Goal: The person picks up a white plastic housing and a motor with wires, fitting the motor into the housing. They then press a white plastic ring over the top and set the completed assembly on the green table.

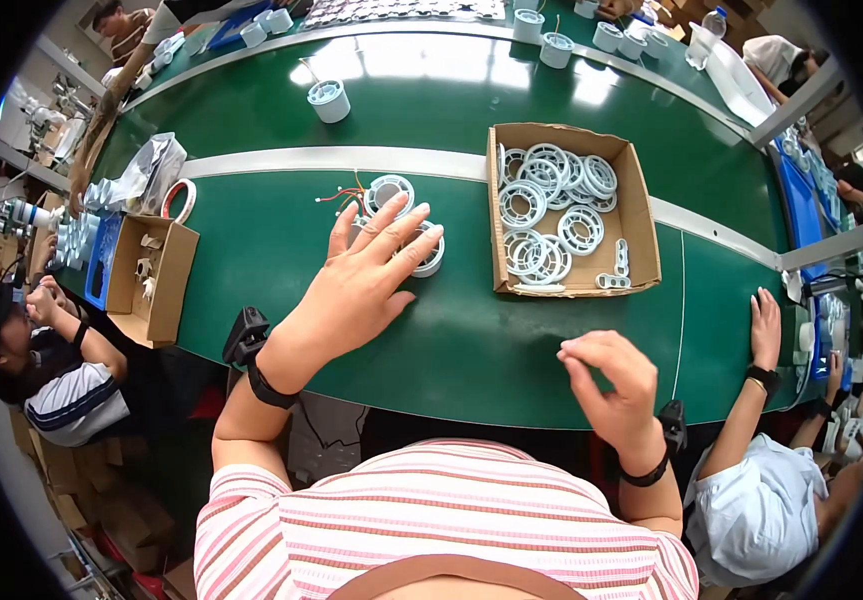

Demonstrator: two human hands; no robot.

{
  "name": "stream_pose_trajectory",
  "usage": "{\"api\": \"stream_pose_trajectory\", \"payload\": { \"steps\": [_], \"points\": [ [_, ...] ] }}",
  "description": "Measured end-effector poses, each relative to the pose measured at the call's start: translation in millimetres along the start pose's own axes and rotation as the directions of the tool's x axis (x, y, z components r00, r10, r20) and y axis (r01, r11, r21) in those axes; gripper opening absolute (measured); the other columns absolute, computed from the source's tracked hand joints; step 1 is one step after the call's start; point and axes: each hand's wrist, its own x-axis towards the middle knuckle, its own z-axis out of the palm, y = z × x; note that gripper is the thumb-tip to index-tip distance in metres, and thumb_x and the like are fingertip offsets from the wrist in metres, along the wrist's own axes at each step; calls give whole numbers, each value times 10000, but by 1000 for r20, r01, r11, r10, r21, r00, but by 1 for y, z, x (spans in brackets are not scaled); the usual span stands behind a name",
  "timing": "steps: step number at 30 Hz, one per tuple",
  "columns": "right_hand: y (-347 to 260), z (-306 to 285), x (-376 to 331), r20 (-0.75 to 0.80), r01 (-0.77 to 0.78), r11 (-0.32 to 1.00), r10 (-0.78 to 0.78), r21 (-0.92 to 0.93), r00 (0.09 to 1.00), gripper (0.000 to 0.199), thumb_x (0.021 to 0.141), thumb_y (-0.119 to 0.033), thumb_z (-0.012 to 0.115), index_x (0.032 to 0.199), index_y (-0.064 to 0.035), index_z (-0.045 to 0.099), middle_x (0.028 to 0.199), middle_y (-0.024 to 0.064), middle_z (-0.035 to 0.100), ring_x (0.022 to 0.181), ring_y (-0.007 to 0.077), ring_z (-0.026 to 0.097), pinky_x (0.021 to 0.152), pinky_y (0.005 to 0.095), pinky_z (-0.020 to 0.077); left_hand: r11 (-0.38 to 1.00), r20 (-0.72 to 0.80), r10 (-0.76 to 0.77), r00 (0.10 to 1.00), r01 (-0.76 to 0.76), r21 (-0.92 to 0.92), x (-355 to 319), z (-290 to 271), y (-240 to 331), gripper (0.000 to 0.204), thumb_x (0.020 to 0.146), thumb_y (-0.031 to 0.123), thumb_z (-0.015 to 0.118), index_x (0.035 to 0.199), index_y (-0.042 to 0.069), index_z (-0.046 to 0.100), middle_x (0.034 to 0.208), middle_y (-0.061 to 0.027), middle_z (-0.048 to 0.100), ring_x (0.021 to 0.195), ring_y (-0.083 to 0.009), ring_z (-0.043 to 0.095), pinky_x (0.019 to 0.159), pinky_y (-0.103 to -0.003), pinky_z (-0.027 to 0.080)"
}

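Observation:
My left hand (356, 270) is spread flat over a small group of pale blue round plastic housings, fingers apart, hiding part of them. One housing (391, 190) shows just beyond the fingertips, and another housing (429, 262) is half covered by them. Thin red and dark wires (336, 197) with small connectors stick out to the left of the group. My right hand (613, 380) hovers over the table's near edge, thumb and forefinger pinched together, and nothing shows between the tips. Beyond it stands a cardboard box (646, 225) holding several pale blue slotted rings (581, 230) and small link-shaped pieces (613, 281).
A metal strip (331, 160) crosses the green table (431, 350). Past it stands a single housing (329, 101) with a wire. At left are an open carton (173, 285), a tape roll (180, 201) and a plastic bag (156, 170). A co-worker's hand (765, 330) rests on the table at right.

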Motion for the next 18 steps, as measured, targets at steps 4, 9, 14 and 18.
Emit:
{"api": "stream_pose_trajectory", "payload": {
  "steps": [4,9,14,18],
  "points": [
    [24,-32,57,-71,22,962,-43,-271,997,118,866,14,735,980,-14,724,912,142,698,808,296,684,704,333,537,974,192,33,981,-75,215,11,19,6,562,800,59,760,1339,80,602,1373,-123,584,1230,-318,590,1089,-489,417],
    [62,-7,111,200,4,922,80,-386,977,144,892,-162,753,934,-29,720,853,97,664,756,289,659,676,388,522,992,336,123,934,-104,-76,31,19,18,566,772,108,776,1304,92,585,1273,-118,580,1113,-311,626,965,-452,485],
    [67,19,117,200,-70,829,215,-555,956,236,839,-252,795,882,-41,698,819,81,645,741,288,653,670,411,516,961,414,220,883,-122,-250,30,27,50,566,775,152,754,1313,173,580,1095,-130,564,825,-277,619,726,-410,510],
    [64,28,118,159,-109,860,214,-499,964,229,829,-220,798,862,-31,672,794,87,639,717,269,647,646,390,507,976,289,156,945,-102,-192,20,41,56,653,787,187,749,1403,165,535,1084,-126,561,816,-262,604,710,-394,495]
  ]
}}
